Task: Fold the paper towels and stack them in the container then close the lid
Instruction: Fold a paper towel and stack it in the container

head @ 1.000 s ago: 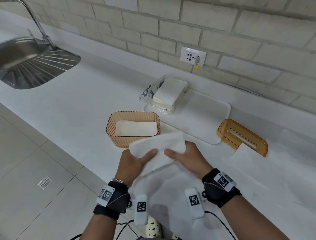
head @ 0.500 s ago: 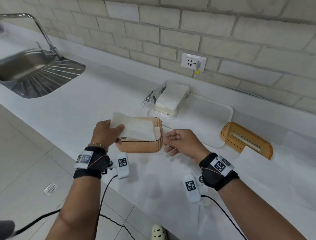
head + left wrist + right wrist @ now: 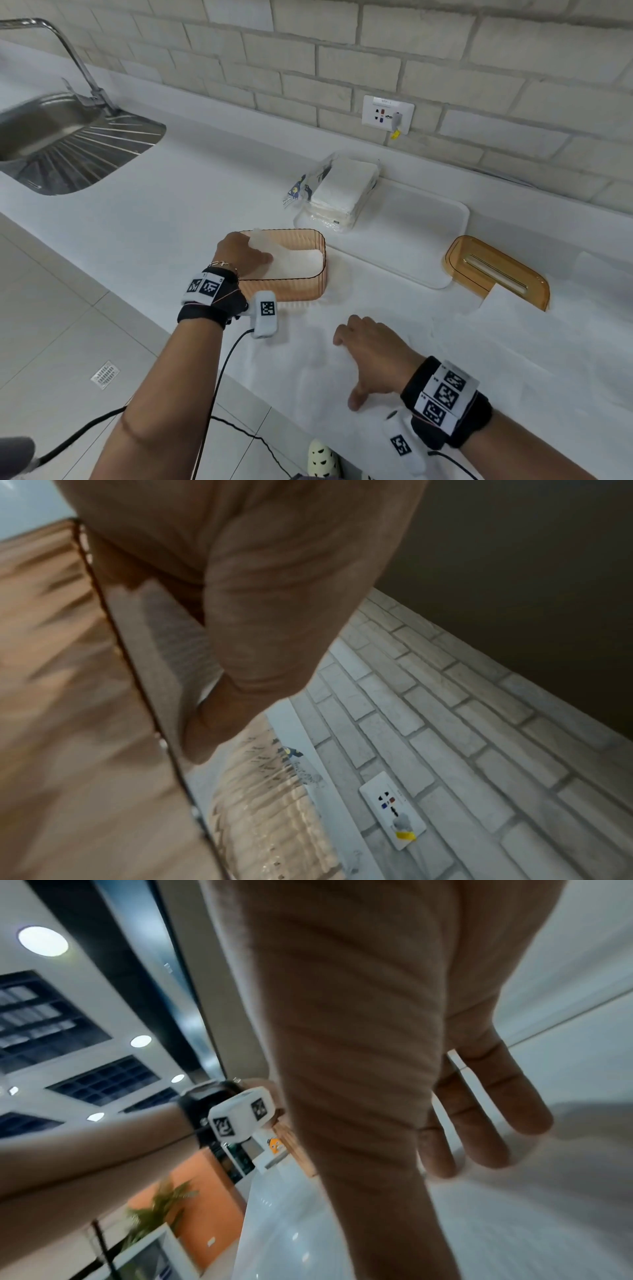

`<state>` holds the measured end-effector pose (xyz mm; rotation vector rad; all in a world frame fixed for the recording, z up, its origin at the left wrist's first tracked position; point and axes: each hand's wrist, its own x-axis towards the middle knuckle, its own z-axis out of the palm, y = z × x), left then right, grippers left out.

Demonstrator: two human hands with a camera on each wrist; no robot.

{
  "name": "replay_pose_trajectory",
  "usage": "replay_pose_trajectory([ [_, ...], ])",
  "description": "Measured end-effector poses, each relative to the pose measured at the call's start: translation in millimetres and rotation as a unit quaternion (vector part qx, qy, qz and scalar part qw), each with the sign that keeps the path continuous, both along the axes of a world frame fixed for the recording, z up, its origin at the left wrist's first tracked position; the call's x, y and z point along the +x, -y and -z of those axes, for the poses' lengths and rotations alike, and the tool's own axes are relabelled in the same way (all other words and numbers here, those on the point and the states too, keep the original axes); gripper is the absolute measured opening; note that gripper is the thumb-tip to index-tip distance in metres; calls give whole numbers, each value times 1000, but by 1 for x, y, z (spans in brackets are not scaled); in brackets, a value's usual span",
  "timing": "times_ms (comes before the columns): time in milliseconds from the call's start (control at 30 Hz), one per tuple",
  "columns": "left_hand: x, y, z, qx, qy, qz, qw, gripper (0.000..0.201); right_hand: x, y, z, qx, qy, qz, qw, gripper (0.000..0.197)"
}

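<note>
The orange see-through container point(image 3: 301, 291) stands near the counter's front edge with folded white towels inside. My left hand point(image 3: 245, 253) reaches into its left end and holds a folded paper towel point(image 3: 294, 265), thumb on top, one corner sticking up over the rim. In the left wrist view the thumb point(image 3: 260, 642) lies along the towel beside the ribbed container wall point(image 3: 274, 804); the other fingers are hidden. My right hand point(image 3: 370, 349) rests flat, fingers point(image 3: 496, 1096) straight, on an unfolded paper towel point(image 3: 308, 370) spread on the counter. The orange lid point(image 3: 496, 270) lies to the right.
An opened pack of paper towels point(image 3: 342, 192) sits on a white tray point(image 3: 411, 246) behind the container. More loose towels point(image 3: 531, 342) cover the counter at right, one overlapping the lid's front. A steel sink point(image 3: 51, 137) is far left, a wall socket point(image 3: 387, 113) behind.
My left hand has carried the folded towel from in front of me into the container. My right hand let go of it and dropped onto the flat towel on the counter.
</note>
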<state>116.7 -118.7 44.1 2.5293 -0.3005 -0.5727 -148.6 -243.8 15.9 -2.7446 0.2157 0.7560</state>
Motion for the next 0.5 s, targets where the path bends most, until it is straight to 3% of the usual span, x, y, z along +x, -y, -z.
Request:
replay_pose_trajectory([
  [167, 6, 4, 0, 74, 41, 8, 996, 47, 5, 1, -2, 4, -28, 24, 999, 84],
  [333, -2, 5, 3, 124, 103, 19, 987, 39, 10, 5, 2, 57, -71, 87, 992, 69],
  [500, -18, 4, -8, 139, 147, 22, 979, 45, 12, 6, 4, 85, -79, 134, 984, 48],
])
